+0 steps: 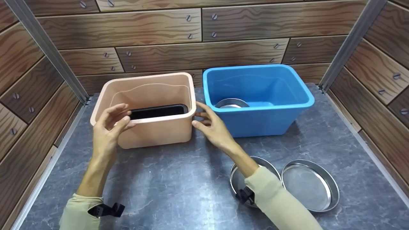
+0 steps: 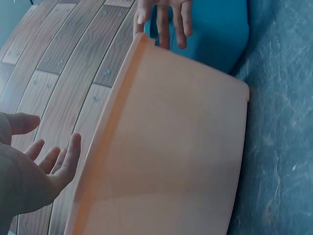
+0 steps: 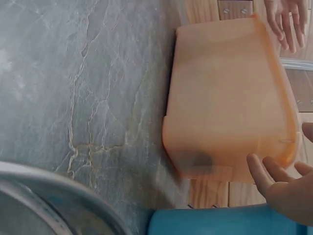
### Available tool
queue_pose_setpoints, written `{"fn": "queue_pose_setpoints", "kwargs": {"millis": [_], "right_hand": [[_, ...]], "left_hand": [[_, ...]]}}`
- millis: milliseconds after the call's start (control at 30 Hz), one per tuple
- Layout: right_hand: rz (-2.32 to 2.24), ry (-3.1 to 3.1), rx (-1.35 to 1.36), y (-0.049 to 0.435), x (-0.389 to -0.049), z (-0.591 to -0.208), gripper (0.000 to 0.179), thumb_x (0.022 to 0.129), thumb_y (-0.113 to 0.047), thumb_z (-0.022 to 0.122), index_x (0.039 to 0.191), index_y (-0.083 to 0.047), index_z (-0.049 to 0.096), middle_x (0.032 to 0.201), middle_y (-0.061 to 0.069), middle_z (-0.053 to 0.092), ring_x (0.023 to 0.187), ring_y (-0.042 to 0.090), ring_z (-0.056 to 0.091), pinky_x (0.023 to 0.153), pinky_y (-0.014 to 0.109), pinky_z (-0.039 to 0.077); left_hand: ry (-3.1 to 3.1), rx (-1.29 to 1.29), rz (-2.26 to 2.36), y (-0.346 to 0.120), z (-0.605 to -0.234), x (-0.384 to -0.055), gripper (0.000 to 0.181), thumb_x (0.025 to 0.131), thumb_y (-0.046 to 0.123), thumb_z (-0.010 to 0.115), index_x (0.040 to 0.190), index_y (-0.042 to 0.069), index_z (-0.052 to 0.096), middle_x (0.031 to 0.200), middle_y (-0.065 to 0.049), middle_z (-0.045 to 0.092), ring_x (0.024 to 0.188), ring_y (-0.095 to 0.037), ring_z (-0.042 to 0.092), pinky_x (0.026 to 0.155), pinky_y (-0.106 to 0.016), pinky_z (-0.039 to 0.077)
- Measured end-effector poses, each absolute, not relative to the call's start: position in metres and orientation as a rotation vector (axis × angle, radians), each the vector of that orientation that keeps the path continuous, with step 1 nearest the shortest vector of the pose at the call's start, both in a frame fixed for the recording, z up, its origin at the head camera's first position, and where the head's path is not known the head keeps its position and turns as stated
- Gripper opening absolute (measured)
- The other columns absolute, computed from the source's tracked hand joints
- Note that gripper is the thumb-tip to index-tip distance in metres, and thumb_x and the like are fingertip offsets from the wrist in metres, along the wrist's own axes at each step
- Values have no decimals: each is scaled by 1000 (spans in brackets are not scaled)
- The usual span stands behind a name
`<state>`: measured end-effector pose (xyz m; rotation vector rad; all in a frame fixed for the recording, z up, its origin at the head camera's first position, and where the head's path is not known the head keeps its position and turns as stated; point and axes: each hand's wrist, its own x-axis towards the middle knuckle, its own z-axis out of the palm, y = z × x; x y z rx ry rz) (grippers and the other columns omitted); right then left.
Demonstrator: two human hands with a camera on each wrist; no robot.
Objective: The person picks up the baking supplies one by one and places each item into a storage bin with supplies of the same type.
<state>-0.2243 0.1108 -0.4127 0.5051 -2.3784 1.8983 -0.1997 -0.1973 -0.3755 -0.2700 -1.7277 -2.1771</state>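
Observation:
A peach-coloured bin (image 1: 156,132) stands at the left with a black, round-cornered rectangular object (image 1: 159,111) lying inside. My left hand (image 1: 107,137) hovers over the bin's front left rim, fingers loosely bent and thumb apart, with nothing in its grasp. At the front right corner of the same bin is my right hand (image 1: 215,129), its fingers spread in the gap beside the blue bin (image 1: 255,123). In the right wrist view, the fingers of that hand (image 3: 288,191) reach toward the peach rim, holding nothing.
Inside the blue bin sits a round metal pan (image 1: 232,103). Two more round metal pans lie at the front right, one pan (image 1: 310,187) in full view and another pan (image 1: 263,161) partly under my right forearm. Wood-patterned walls (image 1: 166,27) enclose the grey marbled table (image 1: 166,185).

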Motion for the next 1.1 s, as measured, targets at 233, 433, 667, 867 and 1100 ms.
{"fn": "queue_pose_setpoints", "kwargs": {"millis": [233,433,667,867,1100], "right_hand": [[1816,-2393,512,134,-201,-396,56,102,-14,66,155,-15,47,139,15,63,120,30,64,108,46,55],[1828,-2393,584,152,-176,-384,48,104,-16,65,150,-10,53,139,13,63,130,28,59,112,43,52],[1877,-2382,583,176,-151,-377,44,105,-17,64,147,-11,55,139,14,63,132,29,58,110,44,54],[1917,-2353,548,191,-138,-376,41,105,-12,63,145,-13,56,136,10,65,130,28,59,109,40,56],[1939,-2329,520,204,-131,-379,42,104,-9,62,145,-12,56,135,11,65,126,25,62,108,41,56]], "left_hand": [[-1801,-416,-2160,-175,-369,-197,36,97,-9,65,133,-7,60,128,-16,68,115,-33,64,83,-35,67],[-1854,-524,-2156,-156,-366,-191,38,96,-8,66,133,-8,59,130,-22,65,116,-32,65,83,-36,66],[-1913,-615,-2201,-125,-366,-184,37,97,-7,66,134,-6,59,130,-21,66,120,-42,61,88,-43,66],[-1931,-675,-2235,-105,-367,-179,38,98,-5,65,135,-6,58,129,-15,68,120,-43,61,87,-40,66],[-1953,-706,-2260,-91,-366,-177,37,98,-4,66,135,-2,61,131,-22,65,116,-36,65,87,-40,66]]}}
